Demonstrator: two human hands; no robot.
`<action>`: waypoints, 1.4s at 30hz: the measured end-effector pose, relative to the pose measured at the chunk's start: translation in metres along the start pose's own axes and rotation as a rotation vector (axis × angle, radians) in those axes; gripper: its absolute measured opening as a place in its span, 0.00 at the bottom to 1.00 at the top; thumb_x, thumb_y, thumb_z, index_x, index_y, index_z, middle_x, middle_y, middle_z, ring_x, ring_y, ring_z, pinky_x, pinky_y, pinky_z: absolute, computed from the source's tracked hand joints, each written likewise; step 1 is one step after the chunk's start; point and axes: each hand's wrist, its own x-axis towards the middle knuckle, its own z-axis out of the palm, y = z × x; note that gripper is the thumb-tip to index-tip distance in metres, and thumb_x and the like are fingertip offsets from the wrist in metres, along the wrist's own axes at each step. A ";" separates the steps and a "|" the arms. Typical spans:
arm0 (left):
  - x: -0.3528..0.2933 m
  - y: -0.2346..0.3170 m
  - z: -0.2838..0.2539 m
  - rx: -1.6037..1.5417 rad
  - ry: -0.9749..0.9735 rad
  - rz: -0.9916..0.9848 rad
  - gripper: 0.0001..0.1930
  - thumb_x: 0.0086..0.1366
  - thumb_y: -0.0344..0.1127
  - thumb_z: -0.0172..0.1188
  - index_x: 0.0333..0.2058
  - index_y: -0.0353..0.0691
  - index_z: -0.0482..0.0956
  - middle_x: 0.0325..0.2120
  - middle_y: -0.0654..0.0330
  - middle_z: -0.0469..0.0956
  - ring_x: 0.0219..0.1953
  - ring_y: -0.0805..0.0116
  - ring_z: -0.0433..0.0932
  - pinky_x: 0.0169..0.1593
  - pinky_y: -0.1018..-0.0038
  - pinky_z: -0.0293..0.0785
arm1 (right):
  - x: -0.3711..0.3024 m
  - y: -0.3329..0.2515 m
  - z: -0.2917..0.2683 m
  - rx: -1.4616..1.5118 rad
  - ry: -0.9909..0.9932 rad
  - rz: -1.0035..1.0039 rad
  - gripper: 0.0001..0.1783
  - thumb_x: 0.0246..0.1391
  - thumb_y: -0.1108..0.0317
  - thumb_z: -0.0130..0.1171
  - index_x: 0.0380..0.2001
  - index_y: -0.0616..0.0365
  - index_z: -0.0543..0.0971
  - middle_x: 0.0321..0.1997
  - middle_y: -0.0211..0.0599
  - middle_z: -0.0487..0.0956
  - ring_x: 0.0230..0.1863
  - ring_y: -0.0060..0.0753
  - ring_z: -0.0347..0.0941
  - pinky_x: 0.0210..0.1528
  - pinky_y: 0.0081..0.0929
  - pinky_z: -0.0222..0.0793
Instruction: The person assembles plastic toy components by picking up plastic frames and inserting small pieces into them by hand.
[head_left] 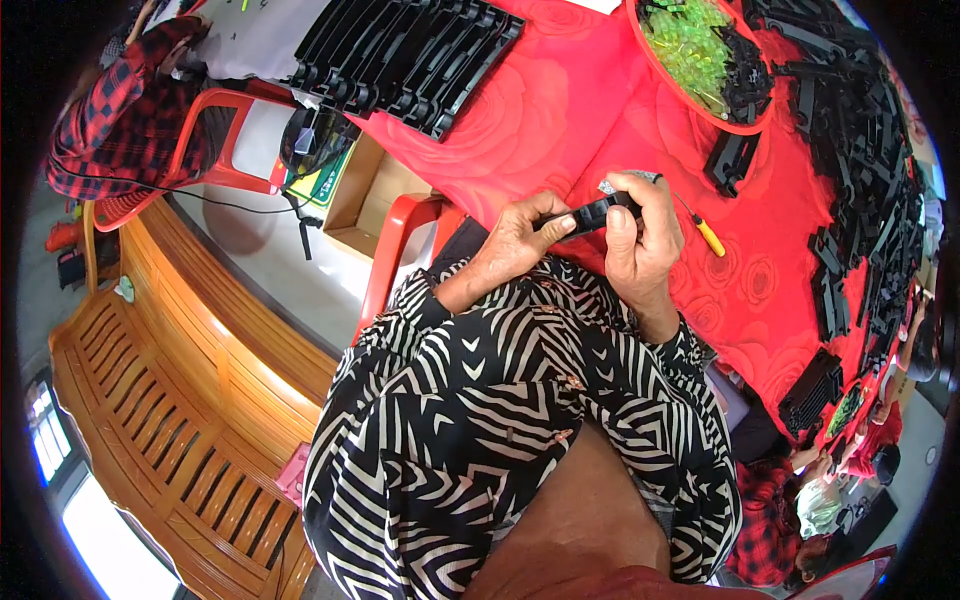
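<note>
Close to my body, over the table's edge, a small black plastic part is held between both hands. My left hand pinches its left end, thumb on top. My right hand has its fingers curled round the other end, with the thumb pressed near it. Something small and grey-white shows by the right fingers; I cannot make out what it is. Just right of that hand a yellow-handled tool, like a thin screwdriver, lies on the red cloth.
Rows of black plastic parts lie at the far left. A red-rimmed tray holds green and black pieces. Loose black parts pile along the right. A red chair, cardboard box and wooden bench stand left; people sit nearby.
</note>
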 end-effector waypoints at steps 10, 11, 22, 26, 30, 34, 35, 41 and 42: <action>0.003 0.013 -0.010 -0.236 -0.086 -0.088 0.10 0.58 0.27 0.57 0.39 0.33 0.71 0.28 0.65 0.74 0.33 0.78 0.72 0.42 0.81 0.68 | -0.004 0.020 -0.012 0.267 0.103 0.331 0.10 0.56 0.69 0.47 0.38 0.64 0.72 0.26 0.30 0.70 0.21 0.15 0.60 0.22 0.16 0.58; 0.002 0.012 -0.013 -0.241 -0.103 -0.092 0.11 0.57 0.27 0.58 0.40 0.33 0.71 0.29 0.65 0.74 0.33 0.78 0.72 0.42 0.81 0.68 | -0.003 0.020 -0.014 0.344 0.101 0.411 0.10 0.57 0.69 0.46 0.38 0.63 0.72 0.26 0.28 0.70 0.19 0.12 0.58 0.20 0.14 0.56; -0.001 0.014 -0.004 0.118 0.068 0.011 0.06 0.56 0.30 0.60 0.29 0.33 0.74 0.13 0.70 0.64 0.17 0.83 0.59 0.20 0.81 0.55 | -0.004 0.028 -0.012 0.380 0.186 0.379 0.13 0.61 0.66 0.41 0.40 0.64 0.71 0.22 0.27 0.70 0.13 0.08 0.51 0.13 0.11 0.46; -0.002 0.022 -0.002 0.208 0.070 -0.057 0.06 0.56 0.30 0.60 0.27 0.34 0.74 0.12 0.70 0.63 0.17 0.83 0.58 0.19 0.80 0.54 | -0.008 0.028 -0.010 0.315 0.173 0.356 0.13 0.61 0.67 0.41 0.40 0.64 0.71 0.21 0.26 0.69 0.13 0.08 0.52 0.13 0.10 0.47; 0.001 0.014 -0.008 0.156 0.025 -0.101 0.07 0.55 0.30 0.61 0.29 0.34 0.74 0.13 0.69 0.65 0.18 0.83 0.60 0.21 0.81 0.56 | -0.009 0.026 -0.008 0.231 0.161 0.304 0.13 0.61 0.67 0.40 0.40 0.64 0.71 0.23 0.26 0.69 0.14 0.08 0.52 0.14 0.10 0.47; 0.000 0.019 -0.011 -0.027 -0.097 -0.049 0.08 0.56 0.31 0.61 0.30 0.34 0.73 0.16 0.68 0.68 0.21 0.82 0.64 0.24 0.79 0.61 | -0.007 0.031 -0.010 0.384 0.161 0.294 0.14 0.60 0.66 0.40 0.39 0.66 0.71 0.23 0.30 0.70 0.14 0.10 0.54 0.15 0.11 0.49; -0.002 0.025 -0.013 -0.017 -0.139 -0.027 0.09 0.55 0.32 0.61 0.31 0.33 0.72 0.18 0.66 0.70 0.23 0.81 0.66 0.26 0.78 0.63 | -0.006 0.032 -0.012 0.513 0.163 0.309 0.15 0.59 0.66 0.39 0.38 0.67 0.70 0.22 0.32 0.70 0.14 0.11 0.54 0.15 0.11 0.50; -0.010 0.040 -0.017 0.510 -0.039 0.239 0.18 0.48 0.35 0.65 0.35 0.34 0.71 0.21 0.58 0.71 0.25 0.66 0.72 0.30 0.70 0.67 | 0.001 0.033 -0.019 0.639 0.276 0.173 0.19 0.52 0.63 0.44 0.38 0.70 0.70 0.34 0.40 0.70 0.15 0.12 0.53 0.16 0.11 0.49; -0.011 0.040 -0.016 0.794 0.163 0.482 0.20 0.44 0.35 0.67 0.35 0.34 0.71 0.22 0.56 0.71 0.25 0.61 0.72 0.30 0.69 0.67 | 0.002 0.027 -0.014 0.603 0.272 0.213 0.19 0.52 0.63 0.44 0.40 0.70 0.69 0.33 0.40 0.70 0.15 0.12 0.54 0.16 0.11 0.49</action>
